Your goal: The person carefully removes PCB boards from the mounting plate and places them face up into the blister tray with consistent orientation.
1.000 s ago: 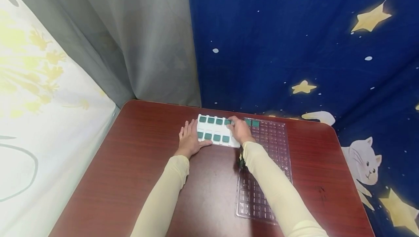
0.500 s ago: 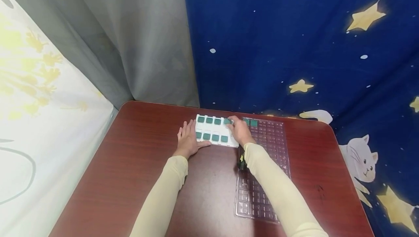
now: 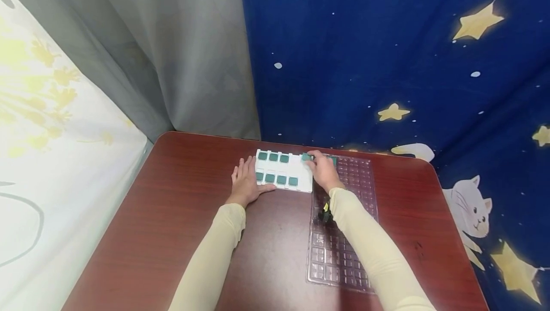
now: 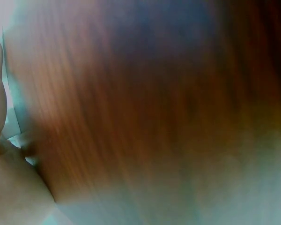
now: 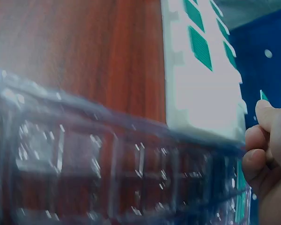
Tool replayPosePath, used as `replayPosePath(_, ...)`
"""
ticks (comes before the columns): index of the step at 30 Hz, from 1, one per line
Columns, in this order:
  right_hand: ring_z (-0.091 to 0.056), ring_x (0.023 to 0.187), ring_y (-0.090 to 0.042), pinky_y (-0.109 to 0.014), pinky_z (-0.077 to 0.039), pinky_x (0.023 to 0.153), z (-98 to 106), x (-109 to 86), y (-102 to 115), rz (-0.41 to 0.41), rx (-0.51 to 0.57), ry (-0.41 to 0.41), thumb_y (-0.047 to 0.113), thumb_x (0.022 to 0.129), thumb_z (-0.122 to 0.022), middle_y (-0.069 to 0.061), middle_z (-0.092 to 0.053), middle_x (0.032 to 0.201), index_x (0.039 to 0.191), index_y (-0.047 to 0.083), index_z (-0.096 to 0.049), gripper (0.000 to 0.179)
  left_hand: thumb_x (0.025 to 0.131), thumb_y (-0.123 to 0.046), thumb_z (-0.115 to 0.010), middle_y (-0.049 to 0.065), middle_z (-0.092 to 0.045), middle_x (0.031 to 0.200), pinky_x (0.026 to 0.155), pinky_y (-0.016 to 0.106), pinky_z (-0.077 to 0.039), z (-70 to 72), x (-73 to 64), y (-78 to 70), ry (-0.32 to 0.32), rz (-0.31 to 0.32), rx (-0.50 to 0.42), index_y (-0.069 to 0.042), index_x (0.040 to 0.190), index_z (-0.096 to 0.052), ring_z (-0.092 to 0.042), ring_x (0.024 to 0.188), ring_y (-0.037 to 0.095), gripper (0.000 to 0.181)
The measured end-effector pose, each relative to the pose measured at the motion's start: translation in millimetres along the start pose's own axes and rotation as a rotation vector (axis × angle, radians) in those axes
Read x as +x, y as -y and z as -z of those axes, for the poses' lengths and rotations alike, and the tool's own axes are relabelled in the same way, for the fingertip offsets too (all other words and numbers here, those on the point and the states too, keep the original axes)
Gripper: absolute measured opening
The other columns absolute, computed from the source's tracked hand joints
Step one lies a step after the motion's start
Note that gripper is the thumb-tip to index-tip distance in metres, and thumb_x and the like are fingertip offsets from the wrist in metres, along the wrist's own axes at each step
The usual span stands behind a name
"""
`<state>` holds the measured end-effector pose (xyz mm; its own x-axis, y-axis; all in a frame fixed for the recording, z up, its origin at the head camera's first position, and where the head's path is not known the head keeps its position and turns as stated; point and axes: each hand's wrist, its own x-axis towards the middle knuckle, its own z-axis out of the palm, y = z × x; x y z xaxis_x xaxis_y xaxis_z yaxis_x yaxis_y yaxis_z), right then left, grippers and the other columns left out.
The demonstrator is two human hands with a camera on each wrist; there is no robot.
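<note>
A white rectangular tray point(image 3: 306, 175) lies near the far edge of the table, with green square tiles in two rows, three at the back and several in front. My left hand point(image 3: 246, 184) rests against its left end, fingers extended and thumb along the front edge. At the tray's back right corner my right hand point(image 3: 325, 173) pinches a green square tile point(image 3: 306, 157) between thumb and fingers. The right wrist view shows only a corner of that tile point(image 5: 264, 96) above the thumb. In the left wrist view, part of the left hand point(image 4: 11, 183) shows at the left edge.
A clear plastic tray point(image 3: 318, 253) of small square pockets lies right of the white tray, partly under my right arm. A green tile point(image 3: 334, 160) sits at its far end. Curtains point(image 3: 206, 62) hang behind the reddish-brown table point(image 3: 172, 196).
My right hand has lifted the green tile from the fourth place in the white tray's back row and moved it right. That place now shows white. My left hand stays at the tray.
</note>
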<state>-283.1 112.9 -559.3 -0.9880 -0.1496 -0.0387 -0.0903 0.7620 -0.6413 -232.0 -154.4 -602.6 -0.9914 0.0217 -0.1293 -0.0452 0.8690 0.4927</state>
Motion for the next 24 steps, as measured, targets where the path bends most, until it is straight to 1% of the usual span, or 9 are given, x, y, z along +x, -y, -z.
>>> replayPosePath(5, -0.070, 0.108, -0.034, -0.050, -0.057, 0.093, 14, -1.3, -10, -0.040, -0.004, -0.007, 0.025, 0.104, -0.059, -0.020, -0.072, 0.119, 0.142, 0.009, -0.056, 0.041, 0.072, -0.071, -0.079, 0.010, -0.010, 0.174, 0.129, 0.056, -0.002, 1.0, -0.7, -0.9, -0.002, -0.005, -0.013, -0.011, 0.165, -0.006, 0.002, 0.162, 0.033, 0.133)
replayPosePath(9, -0.070, 0.109, -0.034, -0.050, -0.057, 0.094, 21, -2.1, -18, -0.039, -0.047, -0.017, 0.026, 0.104, -0.060, -0.019, -0.072, 0.121, 0.141, 0.009, -0.057, 0.041, 0.072, -0.072, -0.079, 0.010, -0.009, 0.174, 0.129, 0.056, -0.001, 1.0, 0.9, 0.8, -0.004, -0.005, -0.015, -0.011, 0.165, -0.005, 0.003, 0.162, 0.034, 0.134)
replayPosePath(15, -0.069, 0.101, -0.033, -0.049, -0.057, 0.091, 26, -6.5, -26, -0.002, -0.109, -0.008, 0.024, 0.103, -0.060, -0.020, -0.073, 0.113, 0.141, 0.005, -0.058, 0.042, 0.071, -0.073, -0.078, 0.010, -0.010, 0.174, 0.129, 0.056, -0.002, 0.3, 3.3, 3.7, -0.015, -0.012, -0.016, -0.012, 0.165, -0.005, 0.002, 0.162, 0.034, 0.134)
replayPosePath(20, -0.070, 0.097, -0.032, -0.047, -0.057, 0.087, 26, -10.4, -32, 0.020, -0.142, 0.001, 0.023, 0.102, -0.062, -0.020, -0.074, 0.108, 0.139, 0.004, -0.060, 0.041, 0.071, -0.074, -0.078, 0.010, -0.009, 0.174, 0.129, 0.057, -0.001, -1.1, 3.1, 4.0, -0.005, -0.011, -0.017, -0.012, 0.165, -0.005, 0.003, 0.162, 0.034, 0.134)
replayPosePath(24, -0.071, 0.093, -0.030, -0.046, -0.058, 0.084, 26, -11.9, -36, 0.028, -0.151, -0.003, 0.021, 0.101, -0.064, -0.018, -0.075, 0.102, 0.137, 0.004, -0.061, 0.039, 0.071, -0.073, -0.079, 0.010, -0.008, 0.174, 0.129, 0.057, 0.000, 0.5, 2.1, 1.6, 0.002, -0.006, -0.022, -0.012, 0.165, -0.005, 0.003, 0.162, 0.033, 0.135)
